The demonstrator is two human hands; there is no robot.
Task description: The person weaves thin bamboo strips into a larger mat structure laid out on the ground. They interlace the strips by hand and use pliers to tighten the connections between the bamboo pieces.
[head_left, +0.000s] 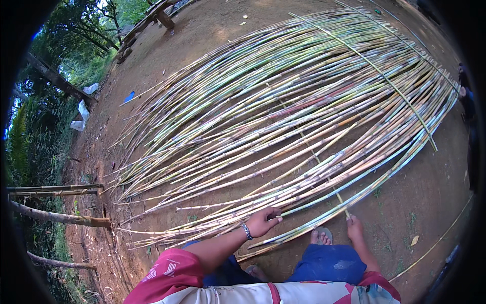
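Note:
A wide spread of long, thin bamboo poles (283, 114) lies side by side on the ground in front of me. My left hand (263, 222), with a bracelet at the wrist, is closed around a greenish bamboo pole (298, 206) at the near side of the spread. To the right, my right hand (355, 228) pinches the near end of a thin cross pole (318, 159). That cross pole runs away from me, partly hidden among the long poles. My sandalled foot (320, 236) stands between my hands, close to the nearest poles.
Two more cross poles, one greenish (385, 76) and one farther off (405, 43), lie over the right part. Cut logs (61, 217) jut in from the left. White sacks (81, 114) lie by the trees. A lone pole (433, 245) rests at the right. Someone stands at the right rim.

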